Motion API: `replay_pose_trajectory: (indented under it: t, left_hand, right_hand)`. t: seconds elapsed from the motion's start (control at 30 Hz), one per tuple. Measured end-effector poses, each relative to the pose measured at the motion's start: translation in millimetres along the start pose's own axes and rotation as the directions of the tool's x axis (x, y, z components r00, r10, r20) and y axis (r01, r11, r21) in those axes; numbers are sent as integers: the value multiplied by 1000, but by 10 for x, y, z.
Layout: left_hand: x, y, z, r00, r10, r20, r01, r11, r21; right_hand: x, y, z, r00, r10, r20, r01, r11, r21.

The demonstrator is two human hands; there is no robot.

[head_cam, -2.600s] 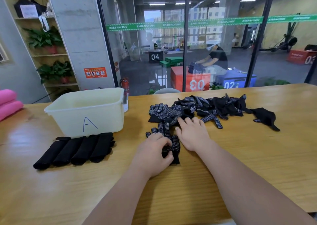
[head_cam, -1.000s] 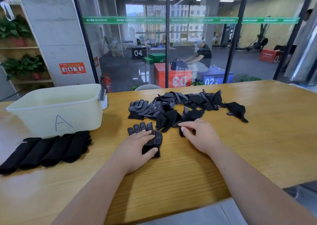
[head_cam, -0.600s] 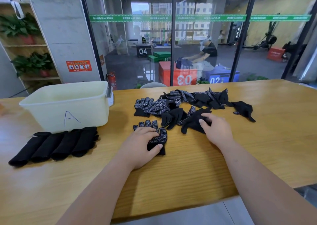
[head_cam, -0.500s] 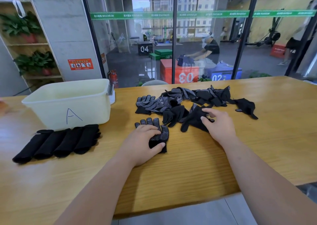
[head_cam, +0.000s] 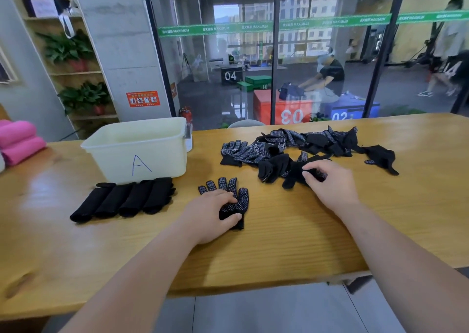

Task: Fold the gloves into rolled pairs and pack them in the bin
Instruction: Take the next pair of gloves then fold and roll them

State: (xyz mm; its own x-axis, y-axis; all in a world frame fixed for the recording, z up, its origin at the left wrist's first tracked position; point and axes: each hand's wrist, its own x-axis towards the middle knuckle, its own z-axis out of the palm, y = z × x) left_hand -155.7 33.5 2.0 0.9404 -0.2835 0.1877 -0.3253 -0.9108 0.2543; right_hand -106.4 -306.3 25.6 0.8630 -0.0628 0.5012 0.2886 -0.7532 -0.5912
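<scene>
We find the left hand (head_cam: pixel 212 214) lying palm down on a dotted glove (head_cam: pixel 239 202). Its fingers are nearly straight and press the palm of the glove, and the thumb lies across the cuff. The glove is spread flat on the surface (head_cam: pixel 279 251), about midway between the near and far edges, with its fingers pointing toward the far edge.

We find the right hand (head_cam: pixel 332 183) further toward the far edge and to the right. Its fingers are curled and the thumb and forefinger pinch the dark cloth of a second glove (head_cam: pixel 291 179). This glove lies crumpled at the near side of the pile (head_cam: pixel 291 142) and touches it.

The pile is a loose row of black gloves along the far edge, some with the dotted side up. We note one lone glove (head_cam: pixel 380 156) at the right end of the pile, just beside it.

Four rolls (head_cam: pixel 127 200) lie side by side to the left of the left hand, apart from it. They sit just in front of the bin (head_cam: pixel 157 165).

The bin is pale, marked "A" on its near wall, and stands upright near the far edge, left of the pile. We cannot tell what it holds.

Pink rolls (head_cam: pixel 17 140) lie at the left edge of the surface.
</scene>
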Motion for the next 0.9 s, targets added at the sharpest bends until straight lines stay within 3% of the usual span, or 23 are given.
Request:
replay_pose_trajectory:
  t: [0.13,0.23,0.33,0.43,0.53,0.63,0.7,0.8,0.9]
  left_hand:
    - [-163,-73,52,993,-68,-95,58,992,-112]
    - [-198,-24,40,987,-76,-140,63,993,-95]
    - [-232,13,9,984,-53,-172,39,996,-86]
    - [-255,32,-16,986,-46,-157,36,997,-67]
    - [-263,52,-24,986,-62,-154,52,997,-65]
    - [-275,49,-16,984,-63,-167,54,997,-61]
    - [-278,42,-14,984,-63,-168,53,997,-64]
    - [-265,35,-11,983,-65,-172,54,996,-71]
    - [-262,45,-4,976,-78,-202,64,995,-74]
  right_hand:
    - [-84,-335,-24,999,-52,-11,53,971,233]
    - [-41,-679,-167,996,-89,4,80,910,408]
    - [97,-915,-329,988,-115,101,55,881,471]
    - [203,-1086,-386,966,-112,235,6,912,410]
    - [303,-1227,-376,980,-134,148,77,938,338]
    - [339,-1341,-395,985,-171,-18,164,904,394]
    - [276,-1362,-351,980,-197,-27,187,869,458]
    - [29,-1240,-147,944,-268,191,169,892,419]
    - [-245,-958,141,806,-246,539,155,966,208]
